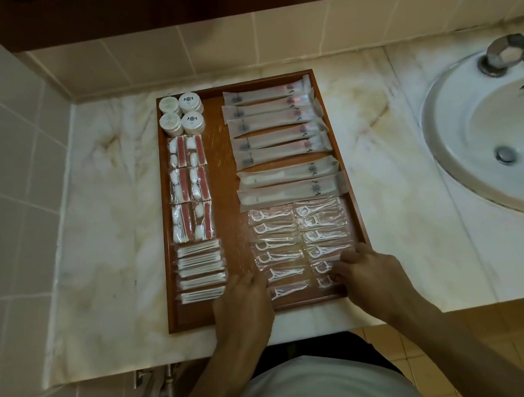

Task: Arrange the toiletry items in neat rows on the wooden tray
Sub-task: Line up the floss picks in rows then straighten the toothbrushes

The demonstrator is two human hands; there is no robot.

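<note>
Head view: a wooden tray (224, 170) sat on the marble desk (380, 150).
Left hand (243, 302): fingers curled against a floss pick packet (286, 289) at the tray's near edge.
Right hand (370, 272): fingers curled, touching the near floss packets.
Floss pick rows (299, 243): 2 columns, near right.

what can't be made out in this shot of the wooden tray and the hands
Head view only:
- Fingertips of the left hand and right hand: curled under, so grip unclear.
- Nearest clear-wrapped white floss picks: partly under both hands.
- Dark logos on the long white sachets: too small.
- Metal tap: cut off by right edge.
</note>
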